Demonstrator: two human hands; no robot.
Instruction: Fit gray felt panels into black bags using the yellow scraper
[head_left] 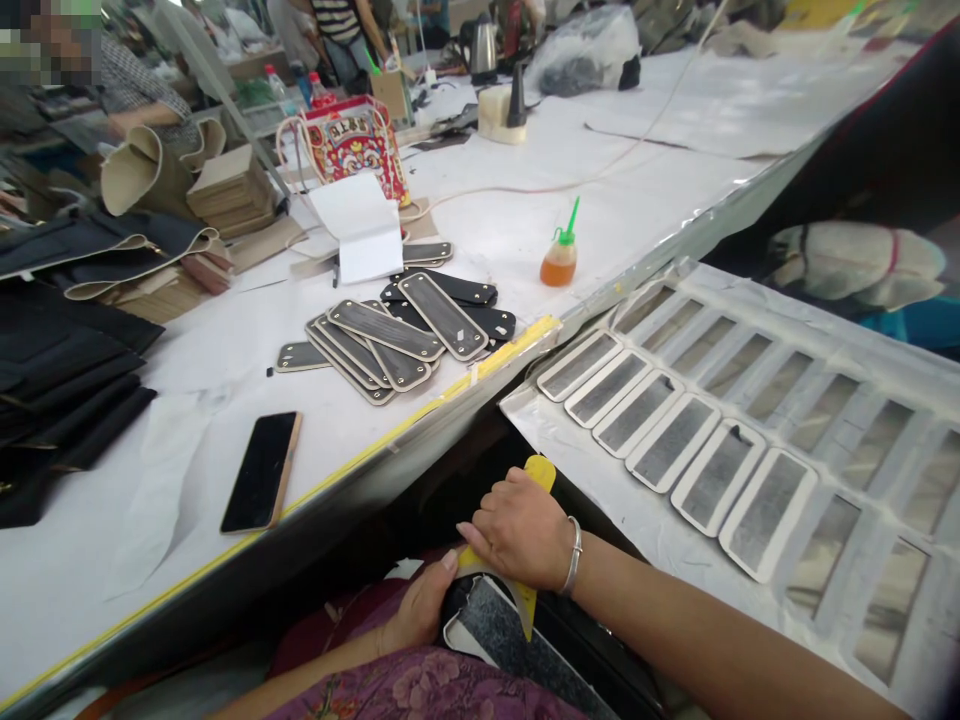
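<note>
My right hand (517,525), with a bracelet at the wrist, is closed around a bent yellow plastic scraper (541,470). The scraper's lower edge rests against a dark grey panel with a pale border (510,630), which lies over black material at my lap. Beside the panel's upper left edge, my left hand (424,605) grips it with the thumb up, close to the scraper; its other fingers are mostly hidden. On the frame to my right, several grey panels with white borders (673,440) lie side by side in a row.
A white slotted frame (825,400) extends at right. The white table (480,215) bears a pile of riveted strips (386,335), a phone (261,470), a green-tipped bottle of orange liquid (558,262), a red patterned bag (356,145) and black pieces (64,370). People are behind.
</note>
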